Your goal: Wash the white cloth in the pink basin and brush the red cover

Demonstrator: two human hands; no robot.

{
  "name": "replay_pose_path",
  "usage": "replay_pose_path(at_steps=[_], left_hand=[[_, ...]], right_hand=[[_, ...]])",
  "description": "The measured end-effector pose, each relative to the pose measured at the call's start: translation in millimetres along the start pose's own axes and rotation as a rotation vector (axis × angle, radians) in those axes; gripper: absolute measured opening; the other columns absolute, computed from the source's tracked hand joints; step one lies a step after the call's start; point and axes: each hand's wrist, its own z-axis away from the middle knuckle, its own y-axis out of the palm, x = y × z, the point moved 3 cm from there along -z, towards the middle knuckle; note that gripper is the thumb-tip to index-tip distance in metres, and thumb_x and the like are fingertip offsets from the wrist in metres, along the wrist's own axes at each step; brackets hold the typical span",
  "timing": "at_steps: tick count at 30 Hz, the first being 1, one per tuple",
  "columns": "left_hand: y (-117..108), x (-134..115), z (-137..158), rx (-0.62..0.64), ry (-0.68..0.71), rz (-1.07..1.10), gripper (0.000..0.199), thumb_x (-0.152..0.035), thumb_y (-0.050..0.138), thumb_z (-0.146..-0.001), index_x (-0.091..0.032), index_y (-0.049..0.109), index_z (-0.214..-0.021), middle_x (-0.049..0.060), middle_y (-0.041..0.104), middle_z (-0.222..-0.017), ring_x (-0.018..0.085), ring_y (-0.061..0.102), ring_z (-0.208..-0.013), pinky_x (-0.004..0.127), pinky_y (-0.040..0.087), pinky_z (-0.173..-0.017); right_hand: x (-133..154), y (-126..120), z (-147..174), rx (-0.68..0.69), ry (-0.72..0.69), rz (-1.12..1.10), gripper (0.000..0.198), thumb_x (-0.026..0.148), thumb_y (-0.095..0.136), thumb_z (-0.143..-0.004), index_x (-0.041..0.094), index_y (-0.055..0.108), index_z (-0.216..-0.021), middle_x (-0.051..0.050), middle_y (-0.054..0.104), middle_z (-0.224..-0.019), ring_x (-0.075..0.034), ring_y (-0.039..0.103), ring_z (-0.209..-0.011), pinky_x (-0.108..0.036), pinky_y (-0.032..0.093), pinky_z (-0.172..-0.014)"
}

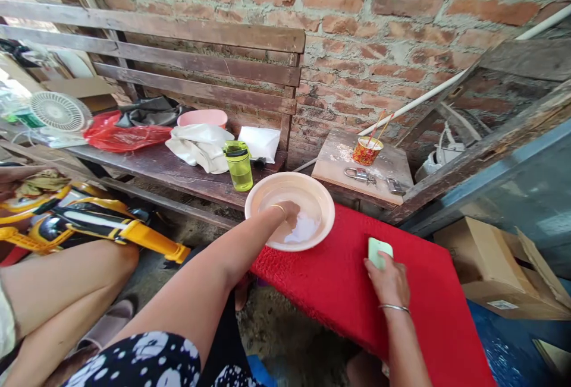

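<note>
My left hand is down in the water of a cream plastic basin, its fingers curled and partly hidden. What they hold, if anything, I cannot make out; a bright white patch lies in the water beside them. Over to the right, my right hand grips a pale green rounded rectangular object on the red cloth. Its exact kind I cannot tell. The basin rests on the cloth's far left end, close to the wooden bench.
A lime-green bottle, a white cloth and a red plastic bag lie on the bench. A small wooden table bears a red-yellow cup and padlocks. A cardboard box stands right. Another person's legs are at left.
</note>
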Motion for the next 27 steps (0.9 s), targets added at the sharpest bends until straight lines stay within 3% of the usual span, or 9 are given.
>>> replay_pose_path(at_steps=[3, 6, 8, 10, 16, 21, 24, 27], left_hand=[[0.3, -0.1, -3.6, 0.020, 0.013, -0.016, 0.084, -0.031, 0.097, -0.045, -0.013, 0.070, -0.123, 0.019, 0.067, -0.131, 0.038, 0.064, -0.117, 0.041, 0.052, -0.100], [1.3, -0.1, -4.4, 0.013, 0.024, -0.027, 0.083, -0.032, 0.097, -0.047, -0.013, 0.070, -0.123, 0.019, 0.066, -0.132, 0.039, 0.064, -0.118, 0.041, 0.051, -0.100], [2.7, 0.5, -4.7, 0.002, 0.026, -0.028, 0.079, -0.031, 0.096, -0.050, -0.012, 0.071, -0.122, 0.020, 0.066, -0.133, 0.040, 0.063, -0.118, 0.041, 0.052, -0.099], [4.3, 1.7, -5.4, -0.009, 0.023, -0.023, 0.074, -0.029, 0.094, -0.053, -0.012, 0.071, -0.121, 0.021, 0.065, -0.133, 0.040, 0.063, -0.118, 0.042, 0.052, -0.098], [5.1, 4.1, -7.5, -0.013, 0.021, 0.014, 0.068, -0.022, 0.090, -0.055, -0.015, 0.071, -0.121, 0.020, 0.064, -0.135, 0.040, 0.063, -0.119, 0.044, 0.052, -0.098], [3.9, 3.0, -4.3, -0.013, 0.032, 0.027, 0.072, -0.021, 0.093, -0.050, -0.016, 0.071, -0.119, 0.019, 0.065, -0.134, 0.040, 0.061, -0.122, 0.042, 0.049, -0.101], [4.7, 3.4, -2.3, -0.014, 0.024, 0.038, 0.069, -0.025, 0.093, -0.052, -0.017, 0.071, -0.117, 0.018, 0.067, -0.131, 0.039, 0.062, -0.119, 0.043, 0.051, -0.097], [5.5, 4.7, -1.9, -0.015, 0.023, 0.069, 0.070, -0.027, 0.094, -0.049, -0.016, 0.071, -0.114, 0.018, 0.067, -0.130, 0.039, 0.063, -0.118, 0.044, 0.051, -0.097]], right_hand=[[-1.5, 7.1, 12.3, -0.014, -0.066, -0.060, 0.051, 0.050, 0.053, -0.093, 0.021, 0.060, -0.135, -0.010, 0.062, -0.096, -0.027, 0.062, -0.101, -0.034, 0.049, -0.079], [34.6, 21.5, 36.4, 0.069, -0.308, -0.198, 0.040, 0.042, 0.060, -0.089, 0.025, 0.066, -0.125, -0.007, 0.062, -0.106, -0.022, 0.065, -0.093, -0.031, 0.050, -0.079], [55.4, 27.6, 47.6, 0.118, -0.397, -0.257, 0.037, 0.038, 0.063, -0.087, 0.027, 0.068, -0.123, -0.006, 0.061, -0.108, -0.021, 0.066, -0.093, -0.029, 0.050, -0.080], [62.5, 27.8, 49.8, 0.126, -0.393, -0.262, 0.041, 0.035, 0.064, -0.086, 0.026, 0.067, -0.125, -0.006, 0.061, -0.109, -0.021, 0.066, -0.095, -0.029, 0.050, -0.080], [46.3, 17.5, 41.5, 0.018, -0.211, -0.117, 0.046, 0.043, 0.057, -0.089, 0.023, 0.064, -0.130, -0.010, 0.060, -0.105, -0.027, 0.065, -0.092, -0.035, 0.050, -0.075], [67.6, 28.1, 50.7, 0.051, -0.386, -0.255, 0.049, 0.042, 0.055, -0.088, 0.019, 0.065, -0.129, -0.011, 0.061, -0.106, -0.026, 0.064, -0.099, -0.034, 0.051, -0.086], [40.0, 25.3, 39.6, 0.065, -0.360, -0.246, 0.048, 0.041, 0.055, -0.085, 0.022, 0.066, -0.128, -0.010, 0.061, -0.110, -0.025, 0.065, -0.101, -0.035, 0.051, -0.090], [-31.3, 11.5, 17.8, 0.040, -0.117, -0.153, 0.052, 0.049, 0.051, -0.084, 0.025, 0.066, -0.128, -0.010, 0.063, -0.106, -0.027, 0.066, -0.096, -0.039, 0.053, -0.086]])
